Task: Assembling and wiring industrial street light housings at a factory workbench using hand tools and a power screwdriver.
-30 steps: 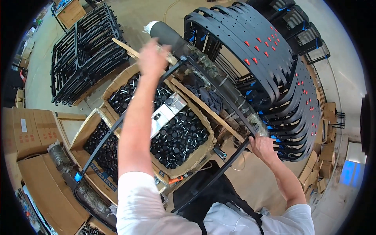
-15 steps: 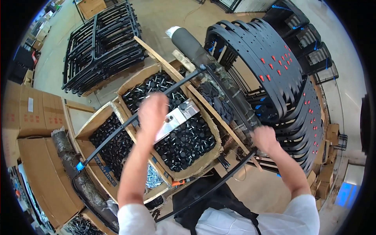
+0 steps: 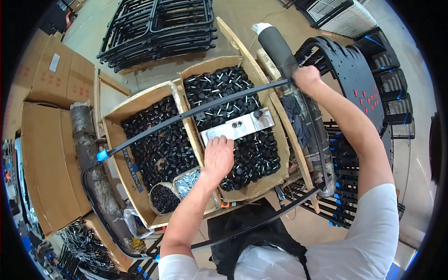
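Note:
A large black tubular frame (image 3: 205,108) with a bright blue cap (image 3: 102,155) at its left corner spans the bins before me. My right hand (image 3: 307,78) is closed around the frame's far right corner. My left hand (image 3: 218,156) lies over the near edge of a silvery metal plate (image 3: 240,127), fingertips touching it; the fingers are extended, and nothing shows in them. On that plate sit a few small dark round parts. Beneath it, a cardboard box (image 3: 275,182) holds many black knobs with metal studs (image 3: 228,91).
Left of the box, a wooden bin holds small black caps (image 3: 161,140), silver screws (image 3: 187,182) and tiny black parts (image 3: 164,199). Stacked black frames (image 3: 158,32) stand beyond. Curved black panels (image 3: 347,74) with red pieces are at right. Large cartons (image 3: 51,168) stand at left.
My right hand has gone from the frame's near right side to its far right corner. My left hand has come down onto the metal plate's near edge. The whole view has shifted.

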`<move>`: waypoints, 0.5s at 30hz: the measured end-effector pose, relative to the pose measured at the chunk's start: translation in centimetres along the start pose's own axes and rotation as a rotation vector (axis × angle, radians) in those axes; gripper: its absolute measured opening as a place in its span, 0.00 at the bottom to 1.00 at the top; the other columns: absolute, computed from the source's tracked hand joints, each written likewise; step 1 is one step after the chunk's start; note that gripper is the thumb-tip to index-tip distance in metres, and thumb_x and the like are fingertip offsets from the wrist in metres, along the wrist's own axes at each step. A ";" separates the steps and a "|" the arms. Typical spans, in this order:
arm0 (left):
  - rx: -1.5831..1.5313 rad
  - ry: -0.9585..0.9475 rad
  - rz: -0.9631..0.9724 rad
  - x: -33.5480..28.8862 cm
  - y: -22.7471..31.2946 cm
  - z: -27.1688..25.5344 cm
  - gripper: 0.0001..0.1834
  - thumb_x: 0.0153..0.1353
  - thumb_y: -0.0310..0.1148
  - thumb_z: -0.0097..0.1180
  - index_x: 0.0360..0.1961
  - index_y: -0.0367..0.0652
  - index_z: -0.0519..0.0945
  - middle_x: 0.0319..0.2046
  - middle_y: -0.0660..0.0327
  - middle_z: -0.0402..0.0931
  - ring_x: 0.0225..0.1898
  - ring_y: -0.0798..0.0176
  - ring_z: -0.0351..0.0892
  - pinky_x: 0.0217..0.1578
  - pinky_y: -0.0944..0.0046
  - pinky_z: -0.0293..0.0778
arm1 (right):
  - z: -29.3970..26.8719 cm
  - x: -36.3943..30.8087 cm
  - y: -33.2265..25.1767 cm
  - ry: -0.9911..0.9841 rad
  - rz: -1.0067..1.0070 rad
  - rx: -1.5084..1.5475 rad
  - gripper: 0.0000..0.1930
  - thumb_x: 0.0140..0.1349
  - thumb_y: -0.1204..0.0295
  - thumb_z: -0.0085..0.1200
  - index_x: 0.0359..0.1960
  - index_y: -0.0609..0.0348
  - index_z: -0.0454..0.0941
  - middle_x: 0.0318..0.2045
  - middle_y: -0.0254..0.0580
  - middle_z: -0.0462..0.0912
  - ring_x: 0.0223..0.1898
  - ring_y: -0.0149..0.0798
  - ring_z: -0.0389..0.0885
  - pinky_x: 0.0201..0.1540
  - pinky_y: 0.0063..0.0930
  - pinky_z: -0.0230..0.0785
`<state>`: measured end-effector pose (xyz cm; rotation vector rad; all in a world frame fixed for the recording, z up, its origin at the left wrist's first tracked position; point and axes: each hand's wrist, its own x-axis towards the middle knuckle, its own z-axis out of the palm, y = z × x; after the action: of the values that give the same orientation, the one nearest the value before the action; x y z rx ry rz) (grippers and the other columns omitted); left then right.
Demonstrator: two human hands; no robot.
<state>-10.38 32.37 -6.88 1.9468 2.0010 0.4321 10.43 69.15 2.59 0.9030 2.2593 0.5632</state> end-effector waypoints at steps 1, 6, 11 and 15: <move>0.065 0.012 0.015 1.4 -0.7 0.9 0.08 0.65 0.29 0.58 0.42 0.40 0.84 0.43 0.51 0.81 0.47 0.48 0.81 0.50 0.49 0.74 | 2.2 0.3 2.0 -0.075 0.036 -0.055 0.11 0.67 0.68 0.57 0.36 0.52 0.92 0.40 0.45 0.93 0.40 0.46 0.94 0.39 0.40 0.85; 0.296 -0.216 -0.291 8.1 -5.0 2.1 0.23 0.71 0.33 0.49 0.65 0.39 0.77 0.65 0.49 0.76 0.68 0.49 0.75 0.69 0.50 0.65 | 1.7 -0.3 1.6 -0.108 -0.048 -0.076 0.08 0.63 0.70 0.57 0.41 0.57 0.84 0.35 0.46 0.91 0.38 0.47 0.93 0.38 0.40 0.85; 0.463 -0.159 -0.215 8.8 -10.0 5.0 0.27 0.71 0.33 0.51 0.70 0.37 0.73 0.65 0.47 0.77 0.63 0.47 0.80 0.65 0.45 0.72 | -1.6 -0.6 -1.2 0.060 -0.046 0.066 0.08 0.62 0.70 0.59 0.41 0.58 0.85 0.37 0.49 0.91 0.41 0.49 0.93 0.42 0.44 0.85; 0.497 -0.271 -0.162 10.3 -9.2 5.3 0.31 0.70 0.34 0.52 0.71 0.27 0.70 0.59 0.43 0.81 0.60 0.46 0.82 0.61 0.38 0.73 | -0.3 -1.0 -0.4 0.207 -0.038 0.243 0.11 0.65 0.67 0.59 0.42 0.61 0.84 0.40 0.51 0.90 0.42 0.53 0.91 0.43 0.47 0.84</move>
<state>-16.64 42.35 -15.77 1.9450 2.1997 -0.3869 10.60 68.14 2.99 0.9533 2.5685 0.3846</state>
